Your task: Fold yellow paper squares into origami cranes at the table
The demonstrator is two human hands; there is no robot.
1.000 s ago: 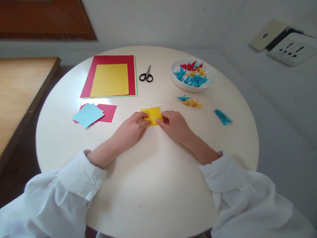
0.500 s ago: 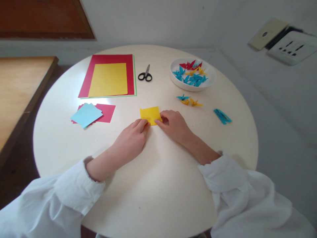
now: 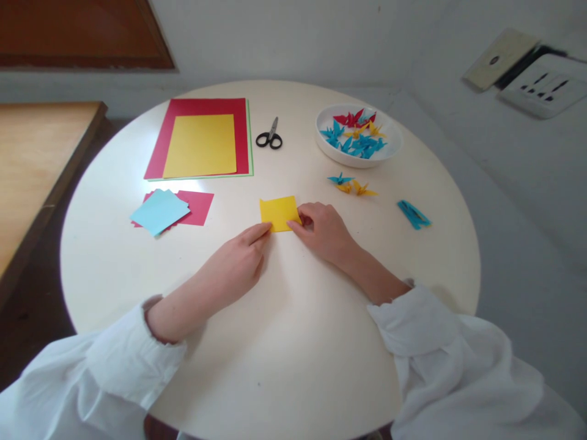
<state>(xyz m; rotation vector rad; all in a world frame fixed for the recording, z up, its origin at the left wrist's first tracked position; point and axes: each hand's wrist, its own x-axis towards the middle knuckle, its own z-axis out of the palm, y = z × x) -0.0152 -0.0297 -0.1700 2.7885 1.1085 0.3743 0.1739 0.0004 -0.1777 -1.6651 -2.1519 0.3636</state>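
Observation:
A small piece of yellow paper [image 3: 279,211], folded along its near edge, lies in the middle of the round white table [image 3: 275,342]. My right hand [image 3: 325,232] pinches the paper at its lower right corner, thumb on top. At the lower left corner, the fingertips of my left hand [image 3: 233,263] are pressed together on the folded edge. The left thumb is mostly hidden beneath the fingers. Beyond my right hand lie a blue paper crane [image 3: 340,179] and yellow paper cranes [image 3: 363,189].
Black-handled scissors [image 3: 270,138] lie behind the yellow paper. A white dish [image 3: 355,162] holds several paper cranes. Large red sheets [image 3: 158,143] bear a yellow sheet [image 3: 202,146] at back left. Light blue squares [image 3: 160,211] top pink ones [image 3: 200,208]. Blue strips [image 3: 414,214] lie far right.
My left hand has slid left and slightly towards me along the paper's near edge, its fingers straighter. My right hand keeps its hold on the right corner.

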